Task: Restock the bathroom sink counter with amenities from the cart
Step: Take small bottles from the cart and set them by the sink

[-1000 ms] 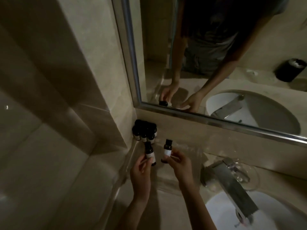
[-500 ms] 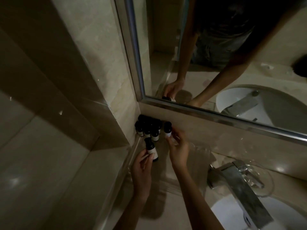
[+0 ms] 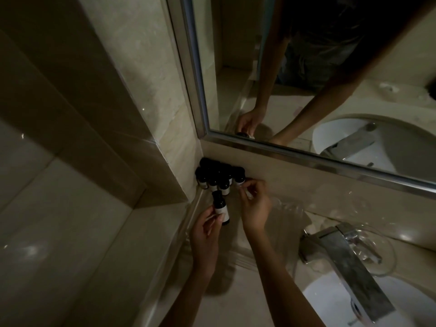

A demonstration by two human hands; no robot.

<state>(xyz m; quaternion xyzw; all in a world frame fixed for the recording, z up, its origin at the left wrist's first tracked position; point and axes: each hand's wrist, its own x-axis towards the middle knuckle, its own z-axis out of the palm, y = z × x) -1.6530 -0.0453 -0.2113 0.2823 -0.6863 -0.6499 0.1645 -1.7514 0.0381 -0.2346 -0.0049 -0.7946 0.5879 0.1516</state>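
Bottle point(image 3: 220, 208) upright between left hand's point(image 3: 204, 234) fingertips

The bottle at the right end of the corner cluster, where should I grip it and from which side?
Pinch the right-end bottle at its black cap or shoulder, coming from the right front. The wall is behind it and the other bottles crowd its left, so only that side looks open. It stands upright; the right hand is at it from there.

Steel-framed mirror point(image 3: 318, 74), chrome faucet point(image 3: 349, 267), white basin point(image 3: 330, 305), clear glass dish point(image 3: 384, 253)
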